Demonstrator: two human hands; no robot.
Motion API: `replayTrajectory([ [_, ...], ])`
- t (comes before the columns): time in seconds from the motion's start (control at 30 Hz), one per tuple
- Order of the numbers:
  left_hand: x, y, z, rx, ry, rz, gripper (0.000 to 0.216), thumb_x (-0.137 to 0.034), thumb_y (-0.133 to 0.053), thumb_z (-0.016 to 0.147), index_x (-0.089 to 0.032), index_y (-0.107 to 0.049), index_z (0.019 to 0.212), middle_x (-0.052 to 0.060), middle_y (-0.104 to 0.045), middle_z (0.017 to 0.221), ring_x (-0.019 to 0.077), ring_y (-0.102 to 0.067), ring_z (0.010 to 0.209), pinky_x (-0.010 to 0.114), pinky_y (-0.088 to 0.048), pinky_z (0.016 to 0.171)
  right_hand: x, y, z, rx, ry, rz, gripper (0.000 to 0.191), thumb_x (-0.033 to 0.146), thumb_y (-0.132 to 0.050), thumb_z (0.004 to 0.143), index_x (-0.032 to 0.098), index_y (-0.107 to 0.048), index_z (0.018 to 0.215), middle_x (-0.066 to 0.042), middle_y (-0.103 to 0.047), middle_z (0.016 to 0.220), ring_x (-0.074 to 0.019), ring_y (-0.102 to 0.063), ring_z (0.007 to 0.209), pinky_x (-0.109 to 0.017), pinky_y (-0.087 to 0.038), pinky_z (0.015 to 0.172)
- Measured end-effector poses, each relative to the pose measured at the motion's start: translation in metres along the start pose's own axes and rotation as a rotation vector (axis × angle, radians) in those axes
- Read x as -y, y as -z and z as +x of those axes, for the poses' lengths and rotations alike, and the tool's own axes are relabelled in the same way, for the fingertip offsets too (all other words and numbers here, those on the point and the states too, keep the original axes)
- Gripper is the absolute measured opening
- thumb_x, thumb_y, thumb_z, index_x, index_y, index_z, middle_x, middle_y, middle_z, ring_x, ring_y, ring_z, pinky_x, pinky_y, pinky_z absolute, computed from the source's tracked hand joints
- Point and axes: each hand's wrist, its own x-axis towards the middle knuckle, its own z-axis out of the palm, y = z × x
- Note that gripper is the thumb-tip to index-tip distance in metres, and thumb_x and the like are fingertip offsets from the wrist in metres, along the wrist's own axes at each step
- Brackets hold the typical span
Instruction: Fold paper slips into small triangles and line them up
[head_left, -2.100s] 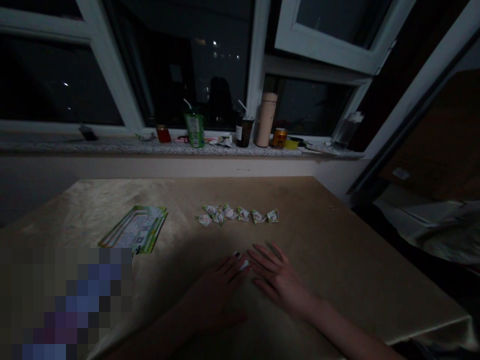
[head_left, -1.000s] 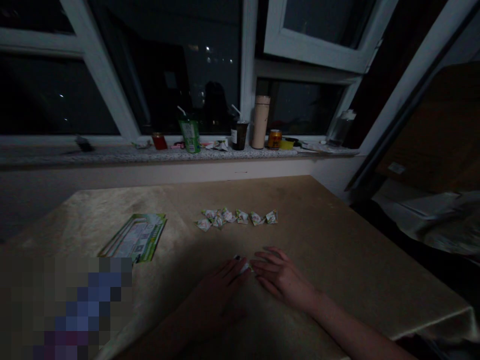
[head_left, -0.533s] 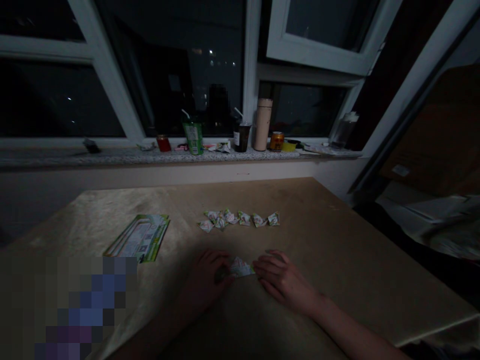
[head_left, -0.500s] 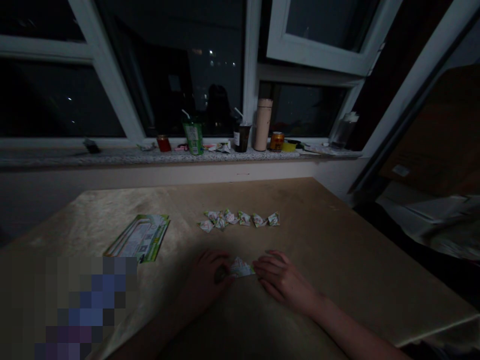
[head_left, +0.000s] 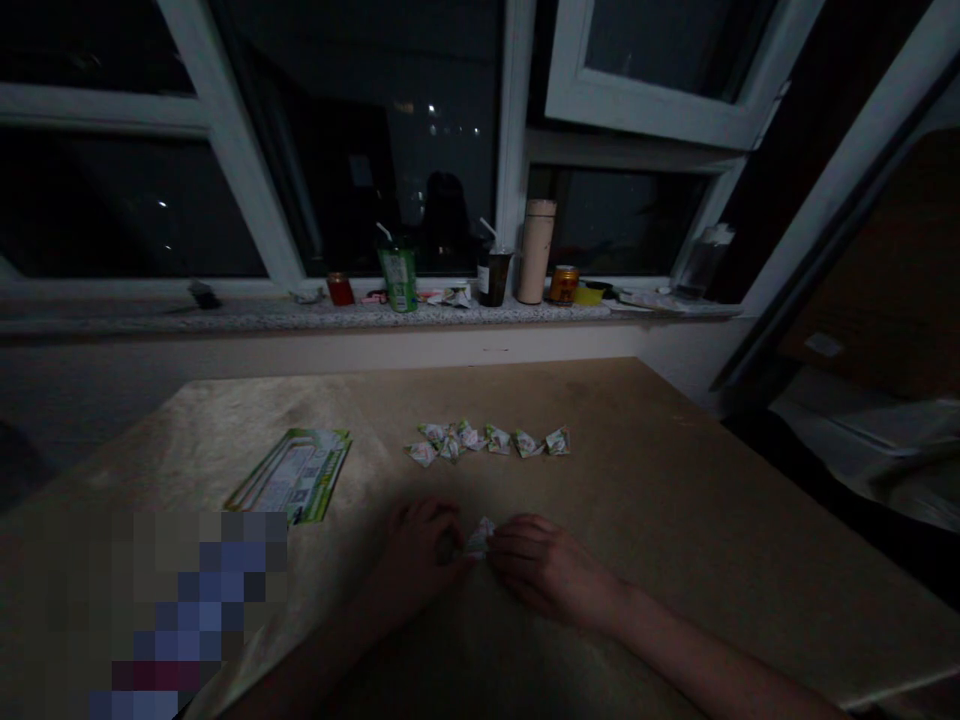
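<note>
A small folded piece of printed paper (head_left: 478, 540), white with some green, lies on the table between my hands. My left hand (head_left: 424, 545) is curled, with thumb and fingertips at the paper's left edge. From the other side, my right hand (head_left: 544, 562) has its fingers together and pressed over the paper's right part, hiding some of it. Beyond the hands, several small folded paper pieces (head_left: 497, 440) with the same kind of print sit in a loose row. A flat green-and-white printed leaflet (head_left: 296, 475) rests to the left.
The brown table (head_left: 637, 480) reaches to the wall under a window. On the sill stand a green drink cup (head_left: 399, 278), a dark cup with a straw (head_left: 491, 278), a pinkish flask (head_left: 537, 250), a gold can (head_left: 564, 285) and a red jar (head_left: 340, 290). A pixelated patch covers the lower left.
My right hand has moved left over the paper, so less of it shows. My left hand stays at its left edge. The whole view has shifted slightly.
</note>
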Motion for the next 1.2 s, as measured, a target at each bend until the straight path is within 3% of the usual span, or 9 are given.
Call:
replayTrajectory([
  [0.17,0.0072,0.0077,-0.001,0.003,0.142,0.106,0.02,-0.038,-0.075,0.067,-0.025,-0.07,0.081,0.007,-0.057,0.118,0.0313,-0.048,0.113,0.046,-0.03,0.095,-0.0026,-0.0082,-0.0055,-0.049,-0.047,-0.014,0.028,0.022,-0.045,0.094,0.02,-0.058,0.119,-0.006,-0.064,0.12,-0.0173,-0.055,0.113,-0.036,-0.035,0.103],
  [0.43,0.0085,0.0115,0.0017,0.036,0.206,0.001,0.014,-0.037,-0.07,0.071,-0.029,-0.074,0.082,0.003,-0.058,0.118,0.0314,-0.049,0.114,0.048,-0.031,0.095,0.0006,-0.0028,-0.0039,-0.051,-0.06,-0.014,0.028,0.023,-0.046,0.094,0.019,-0.058,0.119,-0.008,-0.064,0.12,-0.0177,-0.054,0.114,-0.038,-0.033,0.104],
  [0.8,0.0089,0.01,0.0038,0.077,0.23,-0.107,0.015,-0.036,-0.069,0.072,-0.026,-0.074,0.082,0.004,-0.061,0.116,0.0322,-0.053,0.11,0.05,-0.033,0.096,0.0011,-0.0026,-0.004,-0.049,-0.066,-0.004,0.028,0.023,-0.045,0.094,0.02,-0.058,0.119,-0.008,-0.064,0.12,-0.0182,-0.054,0.114,-0.039,-0.034,0.103],
  [0.97,0.0083,0.0102,0.0029,0.032,0.209,-0.081,0.02,-0.035,-0.069,0.072,-0.028,-0.074,0.09,0.004,-0.061,0.114,0.0312,-0.053,0.11,0.048,-0.035,0.094,0.0019,-0.0011,-0.0029,-0.057,-0.059,0.01,0.028,0.022,-0.045,0.094,0.019,-0.058,0.118,-0.007,-0.064,0.12,-0.018,-0.054,0.113,-0.038,-0.034,0.102],
  [1.2,0.0052,0.0113,0.0052,0.046,0.195,-0.021,0.013,-0.032,-0.068,0.073,-0.029,-0.075,0.083,0.004,-0.06,0.117,0.0337,-0.05,0.113,0.051,-0.034,0.095,0.0014,-0.0029,-0.0032,-0.046,-0.061,0.004,0.028,0.022,-0.046,0.094,0.019,-0.058,0.119,-0.007,-0.064,0.12,-0.0175,-0.054,0.114,-0.038,-0.034,0.103],
])
